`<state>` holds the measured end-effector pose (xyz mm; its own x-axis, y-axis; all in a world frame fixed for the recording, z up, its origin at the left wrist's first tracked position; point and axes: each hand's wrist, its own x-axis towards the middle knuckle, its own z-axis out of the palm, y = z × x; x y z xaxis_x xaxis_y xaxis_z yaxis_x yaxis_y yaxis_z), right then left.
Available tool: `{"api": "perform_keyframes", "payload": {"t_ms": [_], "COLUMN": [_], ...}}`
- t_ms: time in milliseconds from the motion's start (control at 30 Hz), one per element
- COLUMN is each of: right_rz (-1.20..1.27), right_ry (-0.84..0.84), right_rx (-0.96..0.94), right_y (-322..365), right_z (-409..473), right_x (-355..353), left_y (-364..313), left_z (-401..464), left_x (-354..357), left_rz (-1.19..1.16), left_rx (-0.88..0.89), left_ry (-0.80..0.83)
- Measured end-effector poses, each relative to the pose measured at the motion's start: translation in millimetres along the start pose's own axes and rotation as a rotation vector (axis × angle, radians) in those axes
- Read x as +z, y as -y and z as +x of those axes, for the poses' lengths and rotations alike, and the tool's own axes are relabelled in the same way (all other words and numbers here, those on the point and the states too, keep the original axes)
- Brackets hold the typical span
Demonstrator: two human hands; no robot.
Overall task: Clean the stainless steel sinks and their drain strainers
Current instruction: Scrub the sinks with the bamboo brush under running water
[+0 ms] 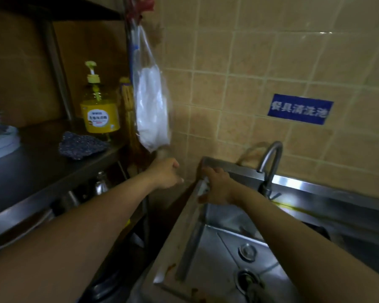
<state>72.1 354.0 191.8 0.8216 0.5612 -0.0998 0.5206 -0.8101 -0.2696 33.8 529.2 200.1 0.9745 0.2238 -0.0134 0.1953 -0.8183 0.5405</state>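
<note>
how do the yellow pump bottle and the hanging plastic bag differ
The yellow pump bottle stands upright on the steel shelf; the hanging plastic bag dangles from above, beside the shelf post. The bottle is rigid, with a printed label; the bag is soft and clear, with white contents bunched low. The left hand reaches up to the bag's bottom; nothing touches the bottle. Both are see-through.

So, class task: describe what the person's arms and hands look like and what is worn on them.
Both forearms are bare as far as the frame shows, with no sleeve in view. The left hand and right hand wear no gloves. No watch, bracelet or ring shows, though the picture is dim and slightly blurred.
</note>
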Motion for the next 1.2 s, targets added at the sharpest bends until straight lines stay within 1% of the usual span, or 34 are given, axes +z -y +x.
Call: {"api": "perform_keyframes", "payload": {"t_ms": [133, 300, 467, 633, 733, 900, 1067, 1200], "right_rz": [0.029, 0.039, 0.076, 0.131, 0.184, 0.245, 0.333, 0.337], "right_ry": [0.005, 0.018, 0.039, 0.094, 0.114, 0.199, 0.256, 0.306], "right_rx": [0.092, 0.156, 0.236, 0.327, 0.420, 0.481, 0.525, 0.547], "right_y": [-58.6, -122.9, -172.5, -215.8, -240.8, -281.0, -306.8, -318.9], "right_z": [-51.1, -108.7, -148.4, -168.2, -166.2, -146.1, -118.2, -99.1], "right_x": [3.6, 8.4, 15.1, 25.2, 37.6, 69.4, 109.4, 144.7], "left_y": [-48.7, -98.2, -135.1, -159.5, -166.9, -166.2, -146.6, -125.2], "left_z": [-23.5, -48.6, -63.6, -55.0, -41.0, -6.9, 29.9, 49.6], "left_x": [56.2, 113.3, 159.3, 198.5, 222.0, 261.7, 299.2, 330.6], "left_rz": [-0.027, -0.092, -0.082, -0.066, -0.057, -0.057, -0.013, -0.014], "left_rx": [0.052, 0.099, 0.110, 0.135, 0.135, 0.116, 0.112, 0.076], "left_ry": [0.052, 0.149, 0.225, 0.337, 0.393, 0.476, 0.513, 0.558]}}
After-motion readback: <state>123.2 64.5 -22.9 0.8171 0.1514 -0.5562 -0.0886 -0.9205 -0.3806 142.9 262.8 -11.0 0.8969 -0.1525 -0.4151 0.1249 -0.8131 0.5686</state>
